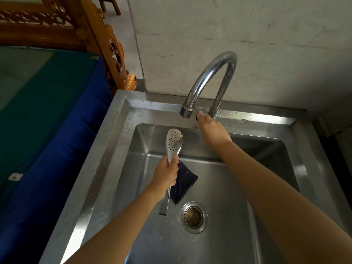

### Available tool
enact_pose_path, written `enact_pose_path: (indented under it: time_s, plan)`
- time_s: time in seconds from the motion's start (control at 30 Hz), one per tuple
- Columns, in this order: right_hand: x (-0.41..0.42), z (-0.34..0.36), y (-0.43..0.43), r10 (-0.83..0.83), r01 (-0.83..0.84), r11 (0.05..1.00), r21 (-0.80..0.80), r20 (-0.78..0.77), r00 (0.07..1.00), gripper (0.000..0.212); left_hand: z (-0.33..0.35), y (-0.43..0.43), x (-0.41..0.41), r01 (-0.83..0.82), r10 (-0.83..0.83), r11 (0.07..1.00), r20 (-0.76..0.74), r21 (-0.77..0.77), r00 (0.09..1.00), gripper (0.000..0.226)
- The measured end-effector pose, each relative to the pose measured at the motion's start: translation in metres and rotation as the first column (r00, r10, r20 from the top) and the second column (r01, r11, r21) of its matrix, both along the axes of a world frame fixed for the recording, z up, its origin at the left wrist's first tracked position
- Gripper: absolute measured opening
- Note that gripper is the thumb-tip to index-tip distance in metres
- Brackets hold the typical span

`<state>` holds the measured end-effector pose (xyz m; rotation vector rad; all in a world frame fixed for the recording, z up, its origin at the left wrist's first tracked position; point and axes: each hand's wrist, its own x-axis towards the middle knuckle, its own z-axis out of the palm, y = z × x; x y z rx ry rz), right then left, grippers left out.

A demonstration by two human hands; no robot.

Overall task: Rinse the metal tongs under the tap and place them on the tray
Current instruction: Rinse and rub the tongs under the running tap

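My left hand (166, 173) grips the perforated metal tongs (173, 143) over the steel sink (238, 187), at 6 o'clock from the chrome tap (209, 80). My right hand (211, 128) pinches its valve. No water visible; rinsing and tray placement remain.

A dark blue cloth (183, 182) lies on the bottom of my steel sink (238, 216), near the middle of the picture. Just below it is the round drain (193, 217). At the left I see a blue cover (62, 149) with a green sheet (40, 100) on top. At the upper left stands a carved wooden frame (106, 39). A pale wall (247, 35) fills the upper right.
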<state>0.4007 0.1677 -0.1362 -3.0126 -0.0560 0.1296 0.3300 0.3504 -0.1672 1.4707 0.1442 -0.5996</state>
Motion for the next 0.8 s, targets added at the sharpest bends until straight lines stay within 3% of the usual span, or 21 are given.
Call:
enact_pose_path:
  time_s: [0.1, 0.43, 0.63, 0.7, 0.8]
  plan:
    - [0.002, 0.006, 0.001, -0.002, 0.002, 1.000, 0.018, -0.001, 1.000, 0.040, -0.001, -0.003, -0.006, 0.042, -0.042, 0.999, 0.018, 0.015, 0.999, 0.023]
    - [0.003, 0.017, 0.000, 0.017, -0.016, 0.999, 0.029, -0.047, 0.999, 0.034, -0.009, -0.001, -0.016, 0.100, -0.108, 0.986, 0.061, 0.135, 0.992, 0.020]
    - [0.000, 0.018, 0.002, -0.057, 0.069, 0.989, 0.127, -0.097, 0.994, 0.047, -0.005, 0.003, -0.018, 0.150, -0.155, 0.984, 0.053, 0.093, 0.986, 0.021]
    - [-0.013, 0.018, 0.003, -0.107, 0.102, 0.967, 0.232, 0.010, 0.994, 0.045, -0.003, 0.005, -0.019, 0.161, -0.165, 0.984, 0.061, 0.075, 0.984, 0.021]
    - [-0.039, 0.018, 0.016, -0.168, 0.036, 0.912, 0.408, 0.292, 0.942, 0.030, -0.001, 0.005, -0.020, 0.159, -0.175, 0.978, 0.120, 0.134, 0.977, 0.021]
